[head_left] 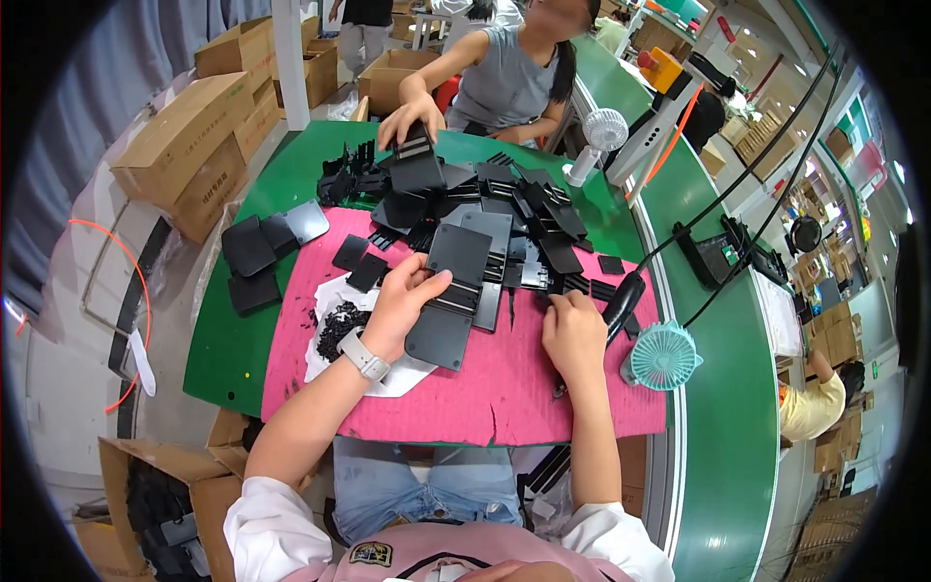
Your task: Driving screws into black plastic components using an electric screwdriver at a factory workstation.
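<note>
In my left hand (402, 303) is a black two-panel plastic part (438, 337), two flat panels joined by a slotted middle strip. My thumb presses on its top face, and it is tilted above the pink mat (456, 412). To the right, my right hand (574, 338) has its fingers curled down beside small black pieces; whatever is in the fingertips is hidden. A heap of black plastic parts (475, 194) lies just beyond both hands. Left of my left wrist, small black scraps (341, 325) sit on a white sheet (396, 376).
Across the green table (218, 344), a co-worker's hand (412, 114) grips a black part. Black plates (249, 247) lie at the left. A teal fan (662, 357), a black-handled corded tool (624, 303) and a white fan (599, 136) stand right. Cardboard boxes (179, 141) are stacked far left.
</note>
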A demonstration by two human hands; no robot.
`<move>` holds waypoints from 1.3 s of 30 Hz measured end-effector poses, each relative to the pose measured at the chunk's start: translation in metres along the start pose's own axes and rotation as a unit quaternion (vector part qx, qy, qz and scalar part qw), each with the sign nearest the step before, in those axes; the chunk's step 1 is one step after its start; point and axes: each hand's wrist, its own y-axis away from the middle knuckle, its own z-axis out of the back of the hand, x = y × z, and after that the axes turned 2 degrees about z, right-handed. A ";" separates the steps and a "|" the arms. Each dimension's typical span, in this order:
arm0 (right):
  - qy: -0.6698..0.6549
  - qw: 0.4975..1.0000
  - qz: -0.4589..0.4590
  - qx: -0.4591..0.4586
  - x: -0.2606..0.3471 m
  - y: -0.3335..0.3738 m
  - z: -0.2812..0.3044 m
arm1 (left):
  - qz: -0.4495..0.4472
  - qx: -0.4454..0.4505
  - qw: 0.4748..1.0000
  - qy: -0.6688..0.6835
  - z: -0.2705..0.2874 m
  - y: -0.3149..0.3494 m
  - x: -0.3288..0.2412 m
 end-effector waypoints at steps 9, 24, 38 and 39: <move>-0.594 0.796 -0.104 0.052 0.040 -0.022 0.038 | -0.034 0.028 0.998 -0.054 -0.006 0.004 0.005; -0.514 0.857 -0.024 0.025 0.052 -0.018 0.002 | -0.016 0.053 0.998 -0.031 -0.015 0.010 0.011; -0.387 0.921 0.018 -0.028 0.059 -0.013 0.019 | 0.002 0.131 0.989 -0.066 -0.012 0.010 0.018; -0.350 0.933 0.025 -0.077 0.051 -0.011 0.021 | 0.033 0.133 0.986 -0.100 -0.012 0.012 0.018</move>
